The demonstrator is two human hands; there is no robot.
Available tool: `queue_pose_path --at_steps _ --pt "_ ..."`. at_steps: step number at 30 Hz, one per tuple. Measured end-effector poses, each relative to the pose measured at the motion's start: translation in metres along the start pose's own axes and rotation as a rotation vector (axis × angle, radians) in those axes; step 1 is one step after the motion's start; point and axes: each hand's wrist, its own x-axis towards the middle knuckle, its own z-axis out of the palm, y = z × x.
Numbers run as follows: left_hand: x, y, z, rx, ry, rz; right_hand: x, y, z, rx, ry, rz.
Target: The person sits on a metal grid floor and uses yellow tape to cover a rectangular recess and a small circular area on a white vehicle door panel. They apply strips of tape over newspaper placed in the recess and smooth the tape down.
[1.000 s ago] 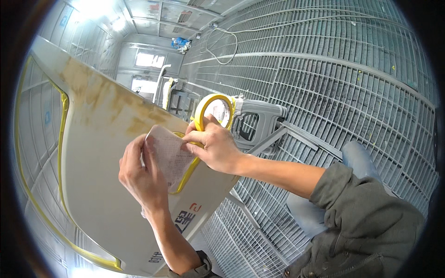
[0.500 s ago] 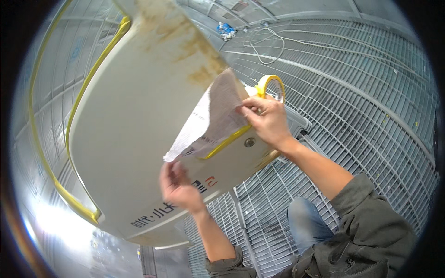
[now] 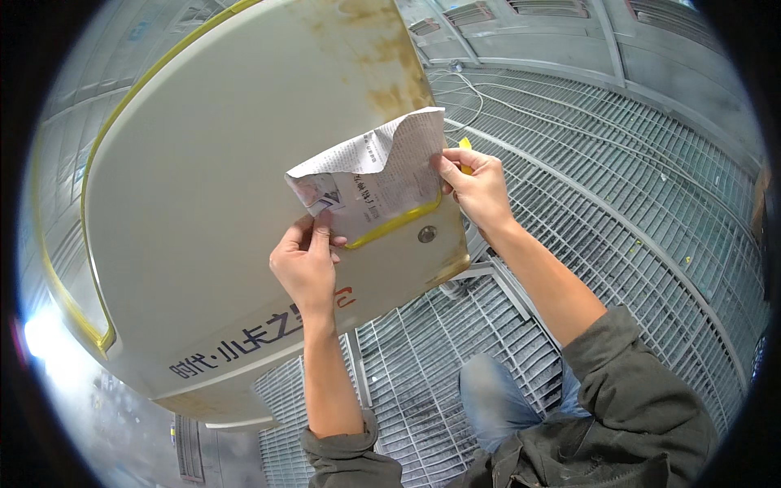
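A creased sheet of newspaper [image 3: 399,175] lies against a pale vehicle door panel [image 3: 203,179], its upper edge curling outward. Yellow masking tape [image 3: 396,228] runs along the sheet's lower edge and bends up at the right corner. My left hand [image 3: 306,259] pinches the paper's lower left edge between thumb and fingers. At the opposite side, my right hand [image 3: 478,189] is closed on the sheet's right edge. Behind that hand a bit of yellow tape [image 3: 465,145] shows; the rest is hidden. Just below the taped edge is a round lock [image 3: 427,234].
Brown patches [image 3: 394,73] mark the panel's upper right edge, and dark lettering [image 3: 236,346] runs along its bottom. Yellow tape [image 3: 122,114] also borders the window opening. Metal floor grating [image 3: 586,211] spreads to the right, with a pale hose [image 3: 569,122] on it.
The newspaper has come down flatter against the panel, showing more of its printed side. My left hand has moved from the sheet's loose corner to its lower left edge. The view has shifted.
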Motion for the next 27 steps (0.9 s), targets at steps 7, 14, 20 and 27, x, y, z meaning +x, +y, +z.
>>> queue_pose_path --at_steps 7,14,20,27 --pt "0.008 0.006 -0.002 -0.114 0.022 -0.042 -0.003 -0.010 0.006 0.083 0.025 0.089" --pt "-0.022 -0.023 0.009 -0.213 0.148 -0.025 -0.017 -0.042 0.007 -0.184 0.146 -0.399" --pt "-0.027 -0.023 0.023 -0.373 0.225 -0.046 -0.007 -0.112 0.053 -1.013 -0.335 -1.156" --pt "-0.031 -0.034 0.027 -0.393 0.284 0.039 0.024 -0.125 0.074 -1.255 -0.738 -1.143"
